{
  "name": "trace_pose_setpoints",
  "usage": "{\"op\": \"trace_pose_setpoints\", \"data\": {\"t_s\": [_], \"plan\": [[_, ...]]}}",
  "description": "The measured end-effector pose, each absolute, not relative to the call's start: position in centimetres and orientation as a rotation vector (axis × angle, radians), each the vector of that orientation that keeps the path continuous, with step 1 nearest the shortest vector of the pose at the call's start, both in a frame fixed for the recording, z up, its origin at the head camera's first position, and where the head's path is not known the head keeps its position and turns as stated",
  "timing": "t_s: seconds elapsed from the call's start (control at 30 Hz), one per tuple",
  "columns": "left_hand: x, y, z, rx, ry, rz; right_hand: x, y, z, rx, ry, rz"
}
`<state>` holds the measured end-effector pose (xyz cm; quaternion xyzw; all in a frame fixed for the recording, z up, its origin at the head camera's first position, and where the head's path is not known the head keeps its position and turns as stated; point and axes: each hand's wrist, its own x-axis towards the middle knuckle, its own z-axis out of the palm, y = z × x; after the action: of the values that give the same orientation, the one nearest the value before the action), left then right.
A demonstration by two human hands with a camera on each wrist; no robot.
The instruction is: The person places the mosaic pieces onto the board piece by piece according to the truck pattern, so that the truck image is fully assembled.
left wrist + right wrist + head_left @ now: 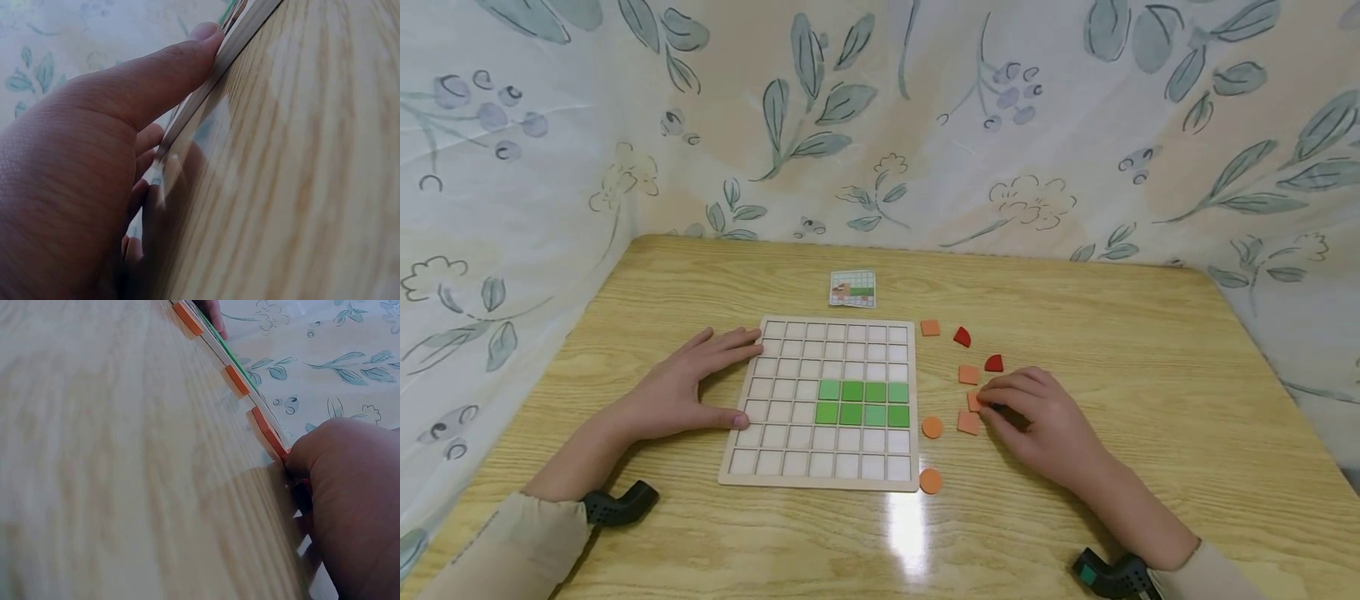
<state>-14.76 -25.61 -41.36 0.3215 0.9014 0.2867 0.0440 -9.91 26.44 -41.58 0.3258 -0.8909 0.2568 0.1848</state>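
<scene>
We count eight green squares (852, 413) seated in the grid board (818, 483), left hand (681, 390) spread at its left edge; unplaced rightward, four orange squares (968, 374), two orange discs (932, 427), two red wedges (962, 337), one dark piece (302, 498) beneath the bunched right hand (1048, 421), pinch unconfirmed.

There are 8 green squares (852, 391), 5 darker and 3 lighter, on 1 gridded board (774, 412), plus 4 orange squares (930, 327), 2 orange discs (932, 427), 2 red wedges (962, 337) and 1 card (853, 288).
</scene>
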Motion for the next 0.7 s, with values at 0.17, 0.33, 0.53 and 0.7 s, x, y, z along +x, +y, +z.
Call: {"op": "trace_pose_setpoints", "data": {"t_s": [0.17,0.33,0.53,0.7], "plan": [[-14.8,-25.8,-41.1,0.965,2.757,0.884,-10.1,26.2,-41.4,0.906,-2.501,0.75],[-14.8,-25.8,-41.1,0.977,2.752,0.887,-10.3,25.7,-41.2,0.912,-2.491,0.783],[-15.0,-25.6,-41.2,0.998,2.755,0.873,-10.4,24.3,-41.2,0.944,-2.456,0.853],[-15.2,-25.6,-41.1,1.002,2.762,0.861,-10.3,22.4,-41.0,0.983,-2.445,0.912]]}}
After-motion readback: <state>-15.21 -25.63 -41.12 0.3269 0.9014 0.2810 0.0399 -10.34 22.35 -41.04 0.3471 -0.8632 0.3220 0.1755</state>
